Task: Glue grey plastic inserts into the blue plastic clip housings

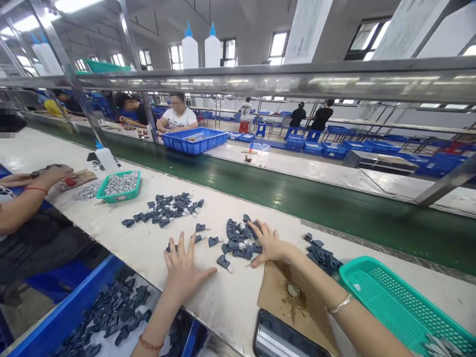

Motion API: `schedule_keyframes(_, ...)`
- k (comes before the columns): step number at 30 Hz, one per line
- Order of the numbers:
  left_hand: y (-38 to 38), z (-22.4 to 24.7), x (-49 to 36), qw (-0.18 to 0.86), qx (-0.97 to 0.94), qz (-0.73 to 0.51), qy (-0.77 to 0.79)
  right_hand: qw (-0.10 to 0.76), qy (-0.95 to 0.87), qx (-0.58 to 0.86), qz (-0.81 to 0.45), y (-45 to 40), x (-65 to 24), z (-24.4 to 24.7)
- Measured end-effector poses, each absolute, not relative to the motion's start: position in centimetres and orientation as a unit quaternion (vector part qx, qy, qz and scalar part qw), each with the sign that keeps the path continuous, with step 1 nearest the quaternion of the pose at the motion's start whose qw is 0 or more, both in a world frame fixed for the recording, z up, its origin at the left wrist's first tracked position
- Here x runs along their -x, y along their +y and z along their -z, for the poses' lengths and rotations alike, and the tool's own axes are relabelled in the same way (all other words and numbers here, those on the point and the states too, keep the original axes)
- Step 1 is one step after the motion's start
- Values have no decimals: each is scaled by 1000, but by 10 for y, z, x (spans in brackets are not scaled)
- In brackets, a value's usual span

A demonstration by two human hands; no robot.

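- Person's left hand: fingers spread over tabletop, toward near edge.
- Right hand: fingers spread at dark pieces (contact: cannot tell).
- Dark pieces: clustered between tabletop's near and far edges.

The left hand has a thin reddish bracelet at its wrist, bottom left of centre; the right hand, a silver bangle, lower right. Forearms bare.

Two blue-tipped white bottles stand on a metal shelf at upper centre. Left of them, lower, a person in white works near a blue crate.
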State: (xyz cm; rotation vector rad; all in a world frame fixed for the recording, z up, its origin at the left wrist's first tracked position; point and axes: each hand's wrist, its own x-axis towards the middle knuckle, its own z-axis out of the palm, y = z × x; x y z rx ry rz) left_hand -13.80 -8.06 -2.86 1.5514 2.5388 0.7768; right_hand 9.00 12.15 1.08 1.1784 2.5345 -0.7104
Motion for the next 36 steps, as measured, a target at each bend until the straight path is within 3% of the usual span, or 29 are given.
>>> schedule_keyframes(17,-74,24,207,-4,-537,-190,822,-48,916,-288,276,89,86,1)
schedule_keyframes(26,-37,11,262,-35,-417,-210,884,-61,918,-255,298,103,174,-4)
schedule_keyframes(31,-69,11,227,-52,-429,-212,877,-43,929,-177,323,125,146,-24)
schedule_keyframes(36,-90,45,116,-35,-622,-191,758,-140,904,-269,303,173,46,-25)
